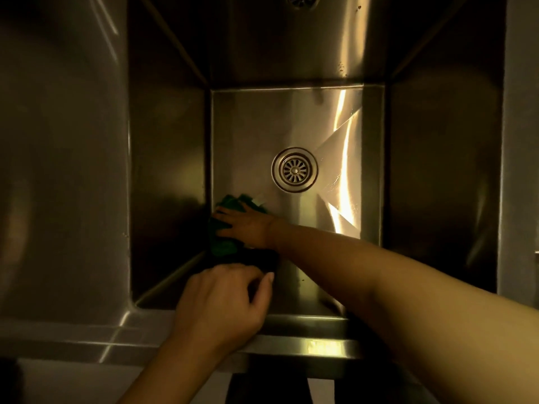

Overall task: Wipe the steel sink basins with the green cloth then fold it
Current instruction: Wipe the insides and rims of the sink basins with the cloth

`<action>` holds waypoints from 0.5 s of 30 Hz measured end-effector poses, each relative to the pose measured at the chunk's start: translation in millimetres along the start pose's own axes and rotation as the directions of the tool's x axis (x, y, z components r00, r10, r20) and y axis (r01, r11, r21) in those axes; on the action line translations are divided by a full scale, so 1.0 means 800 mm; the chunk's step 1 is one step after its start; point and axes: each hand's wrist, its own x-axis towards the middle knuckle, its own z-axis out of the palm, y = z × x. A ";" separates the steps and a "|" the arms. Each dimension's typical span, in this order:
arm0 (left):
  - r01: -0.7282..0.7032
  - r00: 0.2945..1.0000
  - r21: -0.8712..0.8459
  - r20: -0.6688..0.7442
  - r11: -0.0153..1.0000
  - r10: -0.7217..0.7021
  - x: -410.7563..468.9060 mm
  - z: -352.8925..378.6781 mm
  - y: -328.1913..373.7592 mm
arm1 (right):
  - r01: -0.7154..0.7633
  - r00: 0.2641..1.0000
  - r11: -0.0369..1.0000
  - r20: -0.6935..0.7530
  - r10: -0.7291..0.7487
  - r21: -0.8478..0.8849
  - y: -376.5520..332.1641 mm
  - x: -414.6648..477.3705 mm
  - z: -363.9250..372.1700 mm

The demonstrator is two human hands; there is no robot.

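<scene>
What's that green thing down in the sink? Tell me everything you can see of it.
It is the green cloth, soft fabric, bunched rather than folded, on the floor of the steel sink basin in its near left corner, left of the drain. The right hand presses flat on it, fingers spread. Its near end fades into shadow by the left hand; whether that hand holds it is unclear.
</scene>
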 end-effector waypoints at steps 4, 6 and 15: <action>0.006 1.000 0.034 0.006 0.999 -0.006 -0.001 0.002 -0.002 | -0.019 0.994 0.999 -0.106 0.024 0.047 0.019 -0.029 0.018; -0.010 1.000 0.034 -0.002 0.999 0.010 -0.001 0.000 0.000 | -0.039 0.986 0.995 -0.156 0.053 0.091 0.031 -0.064 0.031; 0.012 0.999 0.055 0.030 0.998 -0.013 -0.001 -0.002 0.004 | -0.474 0.853 0.873 -0.188 0.487 0.115 0.107 -0.245 0.054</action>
